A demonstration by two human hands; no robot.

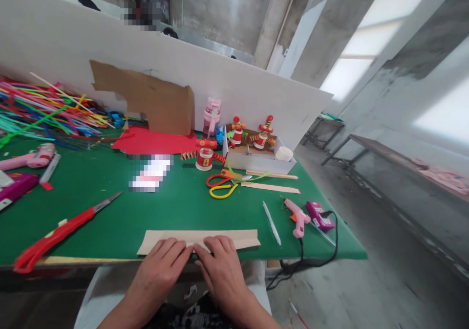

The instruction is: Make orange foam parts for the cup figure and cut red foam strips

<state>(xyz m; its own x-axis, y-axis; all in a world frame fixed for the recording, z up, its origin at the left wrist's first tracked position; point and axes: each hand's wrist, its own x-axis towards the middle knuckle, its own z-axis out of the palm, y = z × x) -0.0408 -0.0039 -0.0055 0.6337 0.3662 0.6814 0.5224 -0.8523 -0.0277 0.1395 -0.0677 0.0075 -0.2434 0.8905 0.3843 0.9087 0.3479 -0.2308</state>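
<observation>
A strip of light brown paper (244, 237) lies across the table's front edge, with a crease along its length. My left hand (159, 263) and my right hand (223, 268) meet at its middle. The fingers of both press on the strip along its near edge, and the thumbs are mostly hidden under it. To the left rest red-handled scissors (60, 233), blades pointing away. On the right are a white pen (271, 223) and a pink glue gun (298, 216). Beyond the strip lie scissors with red and yellow handles (224, 186).
Two paper strips (271, 187) lie by a white box (256, 163) holding paper-cup figures. Another cup figure (204, 159) stands nearby. Red paper (154, 141), cardboard (168, 106) and colourful pipe cleaners (47, 106) are at the back. The glue gun's black cable (318, 264) hangs off the edge.
</observation>
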